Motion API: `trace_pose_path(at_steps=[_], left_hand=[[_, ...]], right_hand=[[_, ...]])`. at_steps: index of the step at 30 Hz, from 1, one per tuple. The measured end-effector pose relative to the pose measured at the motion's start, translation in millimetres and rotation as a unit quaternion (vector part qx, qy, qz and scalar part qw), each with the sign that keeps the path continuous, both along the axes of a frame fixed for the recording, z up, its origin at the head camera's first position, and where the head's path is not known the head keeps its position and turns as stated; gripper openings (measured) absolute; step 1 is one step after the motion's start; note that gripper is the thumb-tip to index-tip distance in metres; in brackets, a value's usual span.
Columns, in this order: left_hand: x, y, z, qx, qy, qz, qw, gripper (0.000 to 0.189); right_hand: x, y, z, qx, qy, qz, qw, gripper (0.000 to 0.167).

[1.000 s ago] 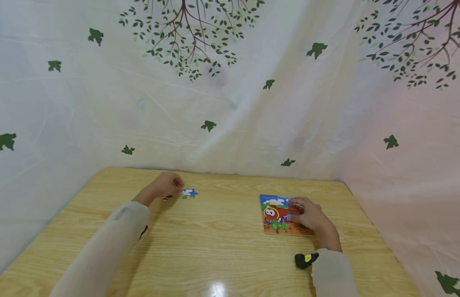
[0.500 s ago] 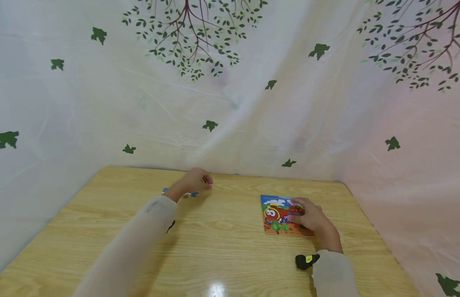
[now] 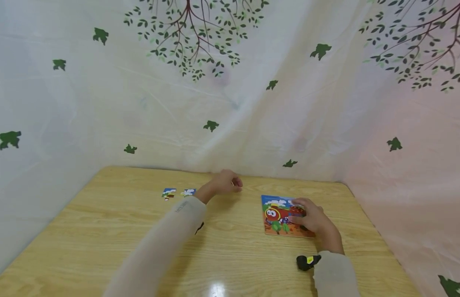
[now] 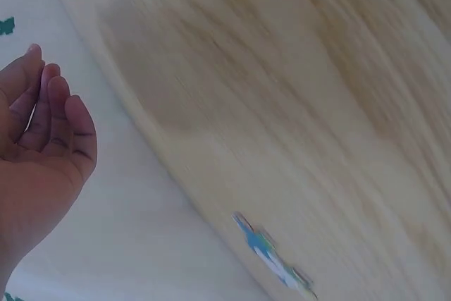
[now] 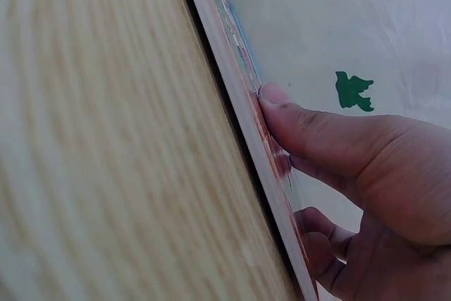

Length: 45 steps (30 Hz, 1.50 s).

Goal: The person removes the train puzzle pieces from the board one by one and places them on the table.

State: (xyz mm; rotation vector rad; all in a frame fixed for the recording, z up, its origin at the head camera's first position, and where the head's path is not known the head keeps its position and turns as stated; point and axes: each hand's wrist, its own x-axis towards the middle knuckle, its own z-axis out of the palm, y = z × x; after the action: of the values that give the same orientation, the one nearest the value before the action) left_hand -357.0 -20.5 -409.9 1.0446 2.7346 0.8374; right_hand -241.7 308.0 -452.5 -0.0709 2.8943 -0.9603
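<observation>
My left hand (image 3: 227,182) hovers above the table's far side, between two loose jigsaw pieces and a picture puzzle. Its fingers hang loosely curled, and nothing shows between them in the left wrist view. The loose pieces, a left one (image 3: 168,193) and a right one (image 3: 188,192), carry blue, white and green print; my left forearm partly covers the right one. My right hand (image 3: 310,215) rests thumb and fingertips on the right part of the picture puzzle (image 3: 275,226). A red cartoon figure with big eyes shows on that flat square board.
The light wooden table (image 3: 222,243) ends at a pale cloth backdrop (image 3: 230,136) printed with leaves and branches. A black wrist device (image 3: 307,262) sits by the right cuff. A small white scrap (image 3: 166,199) lies below the left piece.
My left hand has moved right from the loose pieces toward the puzzle, crossing over the right piece and uncovering the left one. My right hand has stayed on the puzzle.
</observation>
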Motion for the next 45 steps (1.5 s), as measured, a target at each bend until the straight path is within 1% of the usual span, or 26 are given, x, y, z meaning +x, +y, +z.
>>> trace_pose_path(at_steps=[2,4,9,12,16,19,21,24,27,32,38,41,45], left_hand=[[1.9,11.3,-1.7,0.009,-0.003,-0.013,0.9999,0.007],[5.5,22.4,-2.5,0.012,-0.015,-0.016,0.9997,0.008],[15.3,50.1,-5.0,0.026,-0.062,-0.001,0.9977,0.008],[20.8,66.1,-7.3,0.034,-0.071,-0.002,0.9969,0.007],[28.7,85.5,-9.7,0.03,-0.081,-0.005,0.9963,0.006],[35.2,97.6,-11.0,0.031,-0.101,0.0,0.9944,0.006],[38.8,104.6,-11.6,0.032,-0.108,0.002,0.9937,0.006],[44.1,113.6,-11.4,0.028,-0.104,0.001,0.9942,0.006],[47.4,122.6,-12.2,0.022,-0.091,-0.001,0.9956,0.008],[51.9,135.4,-17.3,0.018,-0.09,0.002,0.9958,0.012],[54.3,146.5,-22.9,0.004,-0.073,0.004,0.9973,0.013],[54.9,150.4,-23.7,-0.002,-0.071,0.011,0.9974,0.013],[55.5,154.7,-24.7,-0.002,-0.077,0.023,0.9968,0.013]], right_hand=[[0.1,0.7,-0.9,-0.001,0.002,0.0,1.0,0.064],[0.6,1.1,-1.2,-0.005,0.003,0.001,1.0,0.064],[1.1,1.3,-0.7,-0.016,-0.004,-0.006,0.9998,0.067],[1.0,1.2,0.2,-0.019,-0.012,-0.012,0.9997,0.071],[0.7,1.4,1.3,-0.019,-0.015,-0.014,0.9996,0.08],[0.5,2.1,1.2,-0.023,-0.013,-0.013,0.9996,0.084],[0.4,2.3,1.3,-0.026,-0.013,-0.015,0.9995,0.086],[-0.2,2.9,1.3,-0.025,-0.016,-0.02,0.9994,0.088],[-0.5,3.3,0.7,-0.025,-0.02,-0.025,0.9992,0.088],[-0.1,3.9,-0.8,-0.036,-0.013,-0.013,0.9992,0.087],[1.2,3.9,1.9,-0.028,0.011,0.009,0.9995,0.082],[1.8,4.3,2.8,-0.028,0.013,0.01,0.9995,0.081],[1.9,5.8,3.0,-0.034,0.014,0.017,0.9992,0.081]])
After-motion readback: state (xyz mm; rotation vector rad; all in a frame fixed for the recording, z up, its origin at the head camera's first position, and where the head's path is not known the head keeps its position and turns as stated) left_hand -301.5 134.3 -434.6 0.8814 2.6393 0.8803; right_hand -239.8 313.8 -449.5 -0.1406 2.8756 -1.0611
